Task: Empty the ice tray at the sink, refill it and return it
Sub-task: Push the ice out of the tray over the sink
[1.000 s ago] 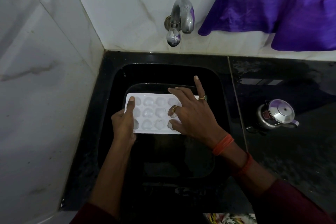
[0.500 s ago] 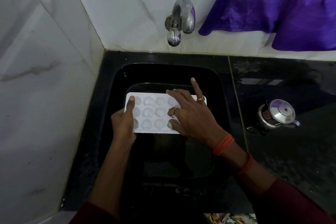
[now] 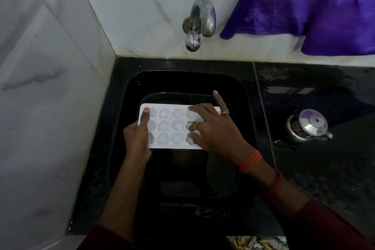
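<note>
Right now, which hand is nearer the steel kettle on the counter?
Right. The right hand rests on the right end of the ice tray, toward the steel kettle; the left hand grips its left end, farther away.

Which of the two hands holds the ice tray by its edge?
The left hand: it grips the left end of the ice tray, thumb on top. The right hand only rests fingers on its cavities.
</note>
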The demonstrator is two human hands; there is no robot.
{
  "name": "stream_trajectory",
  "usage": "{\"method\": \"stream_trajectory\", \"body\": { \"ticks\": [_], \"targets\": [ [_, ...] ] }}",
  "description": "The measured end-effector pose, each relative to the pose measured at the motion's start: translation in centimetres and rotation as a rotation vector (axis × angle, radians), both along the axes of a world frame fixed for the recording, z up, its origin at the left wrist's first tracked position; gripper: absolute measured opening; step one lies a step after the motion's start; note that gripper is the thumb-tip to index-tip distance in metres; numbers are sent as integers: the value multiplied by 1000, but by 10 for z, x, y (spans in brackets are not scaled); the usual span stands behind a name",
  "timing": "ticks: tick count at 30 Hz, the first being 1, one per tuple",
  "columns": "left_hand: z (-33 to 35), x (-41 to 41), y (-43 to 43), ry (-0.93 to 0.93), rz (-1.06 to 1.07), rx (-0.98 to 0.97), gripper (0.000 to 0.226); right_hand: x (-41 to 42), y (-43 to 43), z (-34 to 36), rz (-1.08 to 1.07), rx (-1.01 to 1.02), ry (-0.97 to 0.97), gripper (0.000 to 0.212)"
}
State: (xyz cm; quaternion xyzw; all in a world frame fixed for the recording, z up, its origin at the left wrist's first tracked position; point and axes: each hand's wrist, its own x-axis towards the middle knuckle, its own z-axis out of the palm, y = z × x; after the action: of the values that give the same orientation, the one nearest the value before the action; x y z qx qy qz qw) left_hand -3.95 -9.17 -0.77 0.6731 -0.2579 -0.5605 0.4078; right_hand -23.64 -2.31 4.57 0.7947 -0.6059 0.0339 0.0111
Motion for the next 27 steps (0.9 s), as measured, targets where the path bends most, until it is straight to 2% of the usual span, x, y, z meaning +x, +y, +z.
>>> {"method": "stream_trajectory", "body": {
  "ticks": [7, 21, 27],
  "targets": [
    [-1, 1, 0, 0, 12, 2, 37, -3, 0, 1, 3, -113, -72, 20],
    [6, -2, 2, 18, 0, -14, 37, -9, -1, 3, -43, -89, -54, 28],
    [4, 0, 2, 15, 10, -19, 38, -12, -2, 4, -21, -14, 6, 29]
  ]
}}
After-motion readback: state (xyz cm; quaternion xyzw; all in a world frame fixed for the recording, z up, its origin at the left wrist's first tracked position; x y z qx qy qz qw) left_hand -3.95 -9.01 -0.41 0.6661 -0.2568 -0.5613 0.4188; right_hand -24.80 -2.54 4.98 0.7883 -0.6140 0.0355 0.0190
